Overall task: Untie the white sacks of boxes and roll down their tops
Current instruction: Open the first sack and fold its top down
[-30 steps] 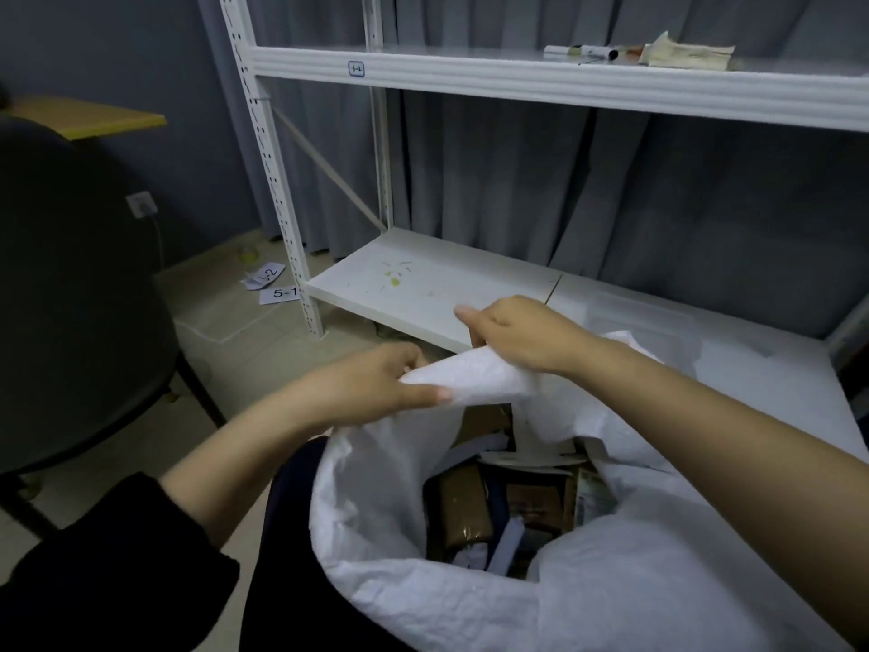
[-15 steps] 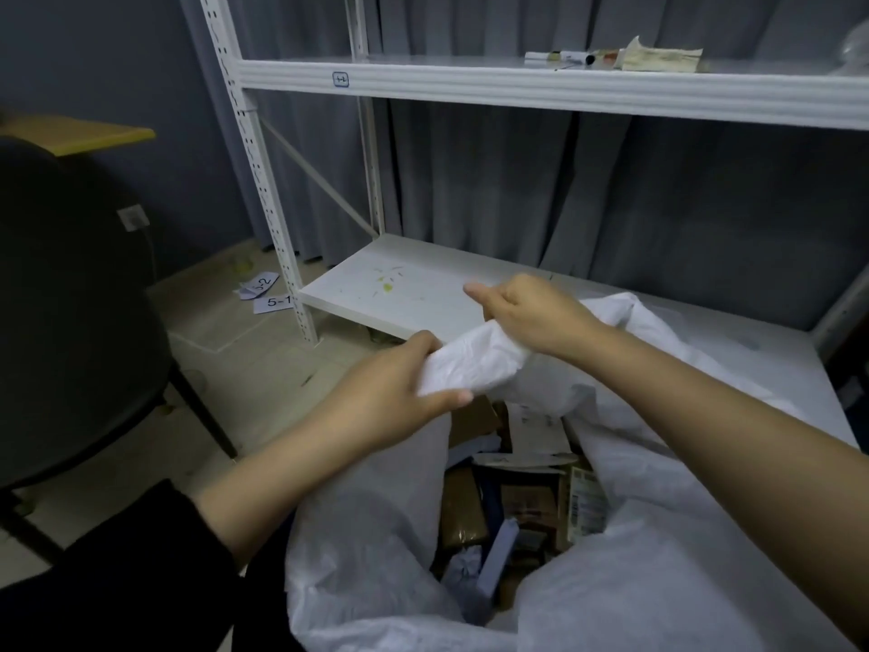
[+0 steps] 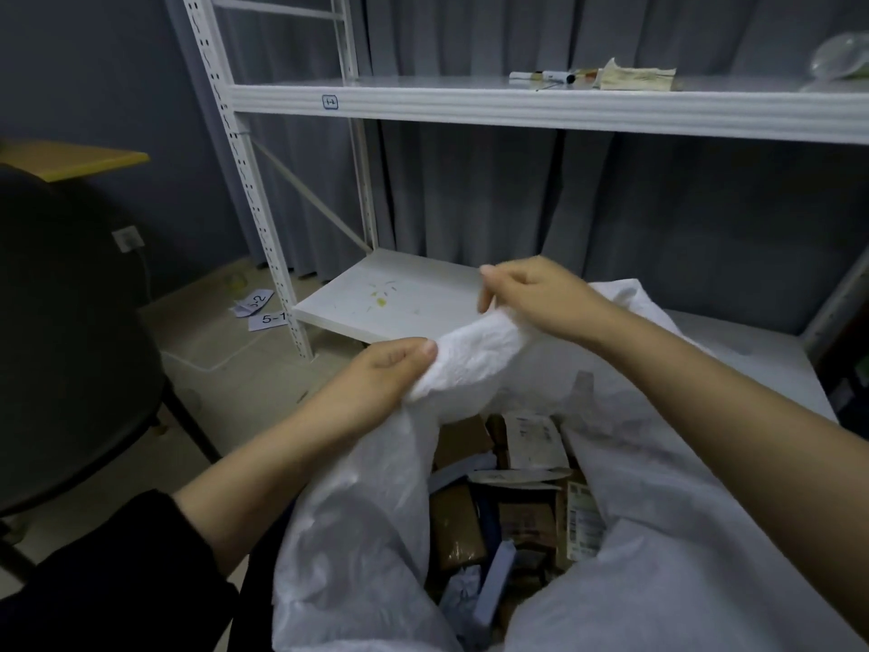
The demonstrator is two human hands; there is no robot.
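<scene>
From the head view, both forearms reach forward over the white sack [image 3: 357, 534], which stands open just in front of the white metal rack [image 3: 517, 108]. The left hand [image 3: 376, 378] comes in from the lower left, knuckles up, its fingers curled round the lower end of a bunched roll of the sack's rim [image 3: 475, 357], with the thumb pressed flat on top of the fabric. The right hand [image 3: 531, 294] comes in from the right, higher and nearer the rack, and its fingers curl down over the upper end of the same roll; the thumb points left, clear of the cloth. The roll runs slantwise between the two hands, rising toward the rack. The left forearm is bare up to a black sleeve [image 3: 108, 590].

The sack is a woven plastic cloth, thin, crinkled and faintly see-through where it hangs below the left hand. Its mouth gapes, and inside lie brown cardboard boxes [image 3: 458, 524] packed close, some with white printed labels, along with pale blue carton edges.

The rack has flat, smooth shelves and punched upright posts; its low shelf [image 3: 390, 298] bears small yellowish marks. On the upper shelf lies a marker [image 3: 543, 77] beside a crumpled paper wad [image 3: 635, 77]. Grey pleated curtains [image 3: 470, 195] hang behind the rack. Left of the rack, paper slips [image 3: 261, 310] lie on the pale floor, and a dark rounded chair [image 3: 70, 345] stands further left.
</scene>
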